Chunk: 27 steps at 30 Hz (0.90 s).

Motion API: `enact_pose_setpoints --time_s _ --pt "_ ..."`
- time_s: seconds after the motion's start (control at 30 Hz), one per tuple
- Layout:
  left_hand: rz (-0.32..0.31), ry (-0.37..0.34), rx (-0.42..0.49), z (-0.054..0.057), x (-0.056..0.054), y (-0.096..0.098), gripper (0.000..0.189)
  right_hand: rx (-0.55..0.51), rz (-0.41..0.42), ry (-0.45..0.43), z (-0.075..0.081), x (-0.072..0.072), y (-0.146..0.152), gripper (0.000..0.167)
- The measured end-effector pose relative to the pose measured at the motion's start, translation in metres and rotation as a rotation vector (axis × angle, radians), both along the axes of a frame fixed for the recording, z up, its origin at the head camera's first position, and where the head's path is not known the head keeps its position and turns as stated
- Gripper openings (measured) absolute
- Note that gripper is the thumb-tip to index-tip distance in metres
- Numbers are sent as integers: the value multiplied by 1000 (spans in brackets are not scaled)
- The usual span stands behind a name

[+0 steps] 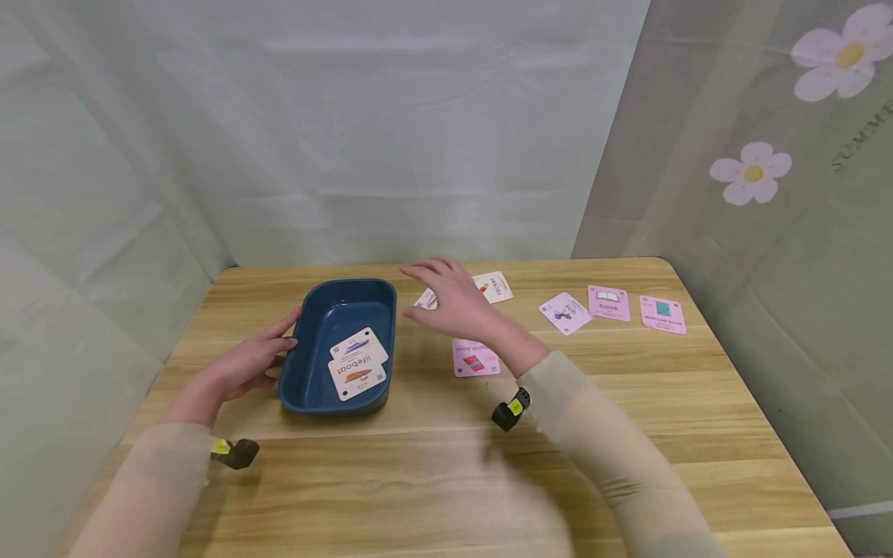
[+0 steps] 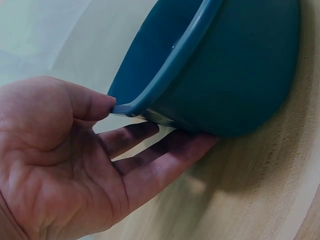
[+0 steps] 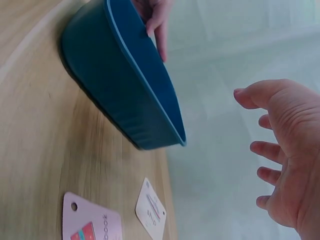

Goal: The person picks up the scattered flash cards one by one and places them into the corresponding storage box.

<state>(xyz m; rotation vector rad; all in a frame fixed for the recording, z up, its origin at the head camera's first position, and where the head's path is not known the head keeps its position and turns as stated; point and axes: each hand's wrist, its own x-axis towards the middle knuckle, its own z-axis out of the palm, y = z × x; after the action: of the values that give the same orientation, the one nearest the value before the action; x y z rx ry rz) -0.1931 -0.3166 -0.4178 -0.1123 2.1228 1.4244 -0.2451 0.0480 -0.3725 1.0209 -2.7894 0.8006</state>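
A dark blue plastic bin [image 1: 382, 403] stands on the left of the table. My left hand [image 1: 244, 364] pinches its left rim, thumb on the edge and fingers against the outer wall, as the left wrist view shows. Inside lie a lifeboat card [image 1: 357, 376] and an overlapping card with a blue boat [image 1: 359, 345]. To the bin's right, my right hand [image 1: 453, 301] hovers with fingers spread and nothing held. It partly covers a ship card [image 3: 151, 210] and a rocket card [image 1: 497, 287] in the head view. Nearer me lies a pink English book card [image 1: 476, 360].
Further right on the wooden table [image 1: 446, 480] lie an ant card [image 1: 565, 313], a book card [image 1: 608, 303] and an exercise book card [image 1: 663, 315]. A pale curtain [image 1: 418, 139] hangs behind the far edge. Each wrist bears a small black camera [image 1: 508, 415].
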Motion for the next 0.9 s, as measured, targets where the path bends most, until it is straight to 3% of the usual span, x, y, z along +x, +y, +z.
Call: enact_pose_setpoints --time_s 0.9 --pt "0 -1 -4 -1 0 -1 66 -58 -140 -81 -12 -13 62 70"
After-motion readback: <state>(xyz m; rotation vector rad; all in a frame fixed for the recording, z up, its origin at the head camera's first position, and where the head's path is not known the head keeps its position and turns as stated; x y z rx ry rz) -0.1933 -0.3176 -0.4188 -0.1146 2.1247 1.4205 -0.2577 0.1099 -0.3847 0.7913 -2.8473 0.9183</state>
